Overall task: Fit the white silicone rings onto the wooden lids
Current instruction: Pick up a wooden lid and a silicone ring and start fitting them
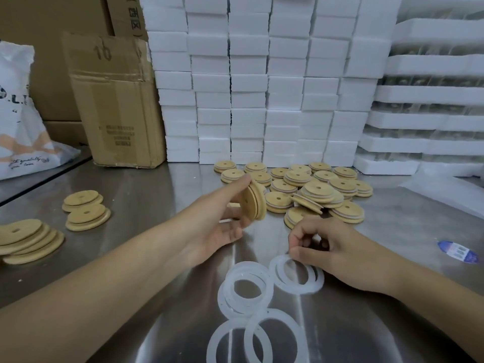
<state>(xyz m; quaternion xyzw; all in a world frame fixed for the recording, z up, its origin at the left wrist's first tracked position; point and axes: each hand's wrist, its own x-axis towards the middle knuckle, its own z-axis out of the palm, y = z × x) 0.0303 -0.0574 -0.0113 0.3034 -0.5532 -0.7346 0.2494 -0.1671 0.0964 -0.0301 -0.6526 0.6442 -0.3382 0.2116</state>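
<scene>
My left hand (225, 218) holds a wooden lid (258, 201) on edge above the steel table, thumb on top and fingers below; its groove looks bare. My right hand (322, 247) is curled low over the table and pinches the rim of a white silicone ring (297, 289) that lies on a small stack. Several more white rings (246, 292) lie loose near the front edge. A heap of wooden lids with white rings fitted (314, 189) sits behind my hands. Plain wooden lids (86, 209) lie at the left, with another stack (28, 241) nearer the edge.
The steel table (157, 205) is backed by a wall of white foam blocks (262, 87). A cardboard box (115, 106) and a white printed bag (18, 113) stand at the left. Foam trays (432, 100) are stacked at the right. A blue-white sticker (457, 251) lies at the right.
</scene>
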